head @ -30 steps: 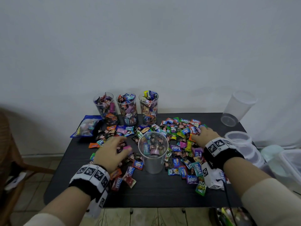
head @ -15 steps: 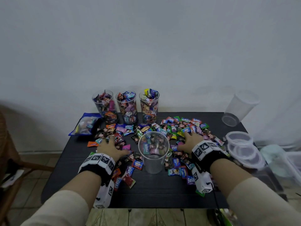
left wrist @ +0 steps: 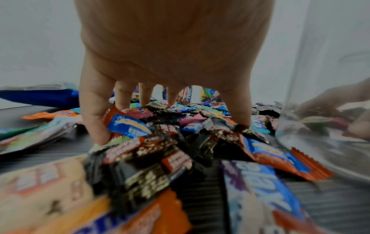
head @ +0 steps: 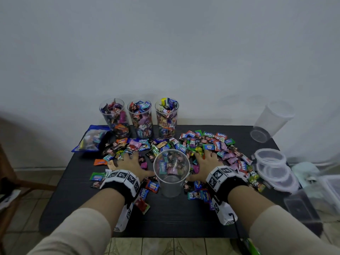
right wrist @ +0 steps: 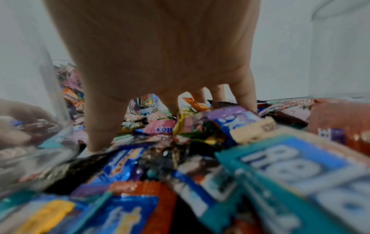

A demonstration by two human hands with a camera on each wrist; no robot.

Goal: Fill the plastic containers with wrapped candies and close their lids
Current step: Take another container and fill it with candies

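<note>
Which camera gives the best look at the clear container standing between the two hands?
The head view: the clear container shows whole, rim to base, nearly empty. The left wrist view catches only its blurred wall at the right edge; the right wrist view only its wall at the left edge.

"Relaxa" is printed on several candy wrappers: a red wrapper and a green wrapper beyond the clear container, a teal wrapper inside it. "Fruit Plus" marks a green wrapper to its right.
</note>
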